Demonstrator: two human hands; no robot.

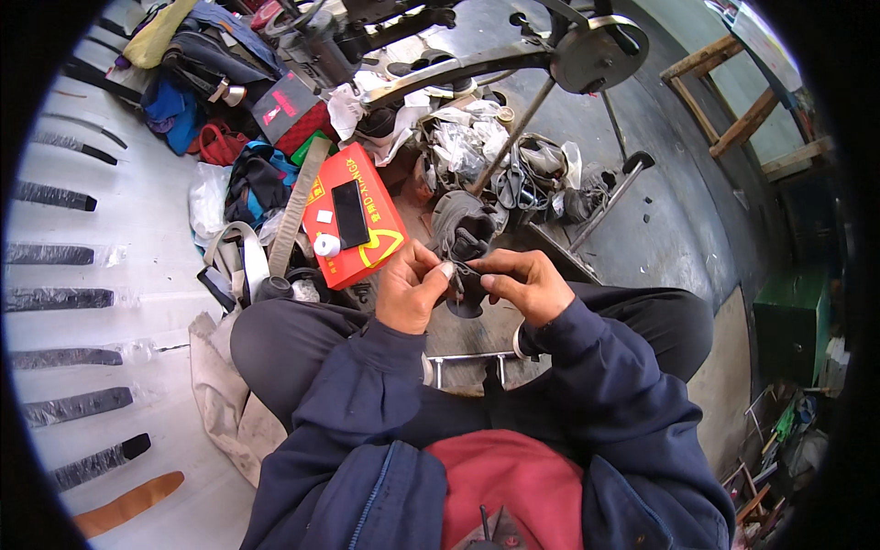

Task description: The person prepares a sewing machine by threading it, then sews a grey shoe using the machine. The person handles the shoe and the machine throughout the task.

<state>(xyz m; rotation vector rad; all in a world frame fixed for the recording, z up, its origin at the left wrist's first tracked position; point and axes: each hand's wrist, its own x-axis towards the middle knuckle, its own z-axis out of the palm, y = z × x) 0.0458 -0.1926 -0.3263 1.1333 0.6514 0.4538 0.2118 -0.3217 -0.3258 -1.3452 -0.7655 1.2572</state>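
A dark grey lace-up shoe [458,218] sits between my knees, its toe pointing away from me. My left hand [412,289] is closed in a pinch at the near end of the shoe, thumb against fingertips on a thin dark shoelace [465,269]. From the other side my right hand [526,286] pinches the same shoelace between thumb and forefinger. Both hands nearly meet over the shoe's opening. The fingers partly cover the shoe's near part, and the small strand ends are hard to make out.
Left of the shoe, a red-orange box [380,206] carries a black phone [349,214] and a small white roll [326,245]. Beyond stands a metal machine with a round wheel [600,55]. Wrapped dark strips [60,299] line the pale surface at far left. A green box [790,328] stands right.
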